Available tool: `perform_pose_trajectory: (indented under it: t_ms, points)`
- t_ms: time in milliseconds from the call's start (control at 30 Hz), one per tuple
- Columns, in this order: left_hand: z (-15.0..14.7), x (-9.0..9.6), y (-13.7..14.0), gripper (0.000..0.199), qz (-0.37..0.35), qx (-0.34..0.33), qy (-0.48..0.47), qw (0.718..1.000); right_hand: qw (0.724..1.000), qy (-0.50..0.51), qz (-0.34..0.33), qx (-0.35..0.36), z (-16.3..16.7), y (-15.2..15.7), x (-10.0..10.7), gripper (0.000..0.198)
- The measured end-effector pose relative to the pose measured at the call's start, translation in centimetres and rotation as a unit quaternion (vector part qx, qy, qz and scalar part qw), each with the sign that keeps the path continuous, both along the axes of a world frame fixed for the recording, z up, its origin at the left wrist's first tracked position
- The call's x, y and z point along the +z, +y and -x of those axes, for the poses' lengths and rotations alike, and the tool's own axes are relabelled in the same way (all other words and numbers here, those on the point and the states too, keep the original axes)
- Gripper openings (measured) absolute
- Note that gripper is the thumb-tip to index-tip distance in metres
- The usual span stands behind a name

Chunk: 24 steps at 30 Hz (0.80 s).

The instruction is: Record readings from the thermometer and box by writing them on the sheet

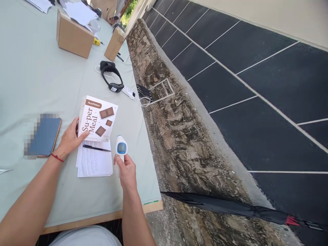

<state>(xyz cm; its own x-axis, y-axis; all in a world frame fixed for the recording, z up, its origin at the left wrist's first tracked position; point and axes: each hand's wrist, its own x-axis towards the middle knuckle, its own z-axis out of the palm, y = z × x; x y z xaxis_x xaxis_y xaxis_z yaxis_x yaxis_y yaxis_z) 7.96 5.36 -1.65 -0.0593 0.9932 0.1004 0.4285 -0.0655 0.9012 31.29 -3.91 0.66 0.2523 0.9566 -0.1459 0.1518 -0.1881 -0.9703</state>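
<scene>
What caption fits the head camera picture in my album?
Left hand on a Su-per Meal box, right hand holding a white-and-blue handheld gadget beside papers.

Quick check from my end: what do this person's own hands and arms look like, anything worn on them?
The left hand is ungloved, with a thin red bracelet at the wrist. The right hand is also ungloved, no band visible. No sleeves show on either forearm.

An outdoor-looking spot: cloth-covered table, weathered ground, greenery beyond.
</scene>
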Motion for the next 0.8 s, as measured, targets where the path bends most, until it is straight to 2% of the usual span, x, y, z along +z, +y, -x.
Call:
perform_pose_trajectory:
  t_ms: [67,133,267,333,433,533,600,667,800]
  points:
    - [0.0,-0.5,0.0,0.083,0.010,-0.015,-0.042,0.999,0.994,-0.100,0.017,-0.049,-2.0,0.6,-1.6,0.049]
    - [-0.2,-0.9,0.0,0.085,0.004,-0.023,-0.067,0.998,0.968,-0.224,0.059,-0.097,-4.1,1.0,-3.2,0.062]
    - [-0.7,-1.6,-0.1,0.086,-0.040,-0.035,-0.076,0.996,0.913,-0.383,0.114,-0.084,-7.2,0.9,-5.5,0.062]
    - [-0.8,-2.1,0.0,0.087,-0.052,-0.037,-0.076,0.995,0.891,-0.438,0.081,-0.085,-7.7,0.7,-6.1,0.057]
    - [-0.8,-2.7,0.3,0.090,-0.064,-0.039,-0.076,0.994,0.869,-0.485,-0.045,-0.086,-6.6,0.7,-6.8,0.042]
    - [-0.7,-3.1,0.5,0.091,-0.078,-0.048,-0.079,0.993,0.868,-0.472,-0.156,0.001,-3.9,1.3,-7.6,0.029]
    - [-0.7,-3.2,0.5,0.091,-0.081,-0.058,-0.080,0.992,0.863,-0.471,-0.175,0.054,-2.0,1.9,-8.0,0.029]
    - [-0.6,-3.1,0.5,0.091,-0.077,-0.068,-0.077,0.992,0.857,-0.481,-0.165,0.081,-0.7,2.4,-8.1,0.028]
    - [-0.6,-3.0,0.4,0.091,-0.071,-0.080,-0.070,0.992,0.850,-0.486,-0.146,0.140,-0.9,2.3,-7.3,0.019]
